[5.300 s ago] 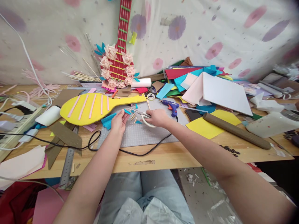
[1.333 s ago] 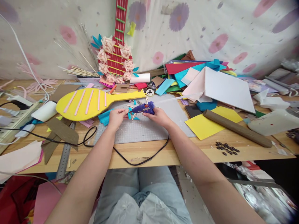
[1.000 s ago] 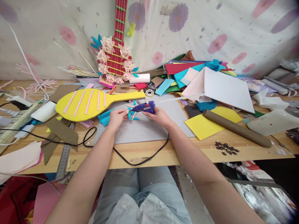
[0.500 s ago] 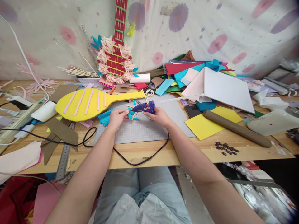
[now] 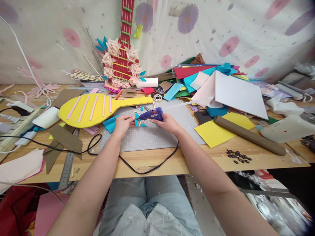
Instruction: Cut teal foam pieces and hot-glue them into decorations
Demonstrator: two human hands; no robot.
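My right hand (image 5: 166,123) is closed around a purple-blue hot glue gun (image 5: 151,114), its nozzle pointing left. Between the pinched fingers of my left hand (image 5: 125,125) is a small blue paper piece (image 5: 136,120), right at the nozzle tip. Both hands are above a grey cutting mat (image 5: 157,139). Small blue scraps and short sticks lie under the gun. Just behind my left hand rests a yellow paddle-shaped instrument body (image 5: 95,109) with pink strips across it. A folded blue crepe paper (image 5: 111,123) lies beside my left hand.
A red paper guitar (image 5: 124,62) with pink flowers leans on the back wall. Paper sheets (image 5: 200,78) are heaped at back right. A brown roll (image 5: 249,135) and black beads (image 5: 238,156) lie to the right. The black cord (image 5: 147,171) loops along the front edge.
The glue gun has shifted very slightly, its nozzle a touch higher at the blue paper piece. My left hand keeps its pinch, and everything else looks the same.
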